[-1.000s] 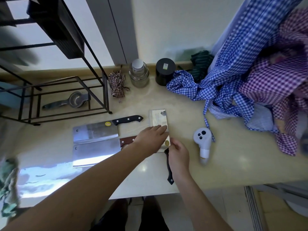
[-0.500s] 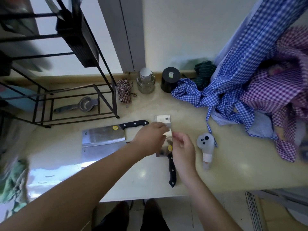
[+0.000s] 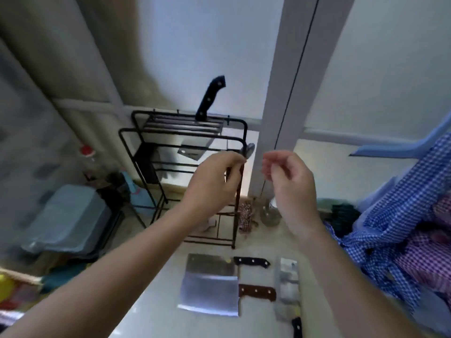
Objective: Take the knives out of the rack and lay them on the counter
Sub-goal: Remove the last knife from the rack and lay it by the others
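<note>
A black wire rack (image 3: pixel 146 167) stands at the back of the counter (image 3: pixel 156 308). One cleaver stays in its top slots, black handle (image 3: pixel 210 98) sticking up, blade (image 3: pixel 195 148) hanging below. Three cleavers lie flat on the counter: one with a black handle (image 3: pixel 210 264), one with a brown handle (image 3: pixel 210 296), and a narrower one (image 3: pixel 288 289) to their right. My left hand (image 3: pixel 214 181) is raised in front of the rack's right post, fingers pinched near a metal piece hanging there. My right hand (image 3: pixel 285 176) hovers beside it, fingers loosely curled, holding nothing.
Blue and purple checked cloth (image 3: pixel 400 228) is piled at the right. A glass jar (image 3: pixel 271 213) and a small checked bundle (image 3: pixel 246 215) stand behind the knives. A grey-blue bin (image 3: pixel 66 218) sits left of the rack. A window post (image 3: pixel 285 93) rises behind my hands.
Both hands let go of the narrow cleaver and rose from the counter up to the rack. My view tilted up, bringing the rack's top and its remaining cleaver into sight.
</note>
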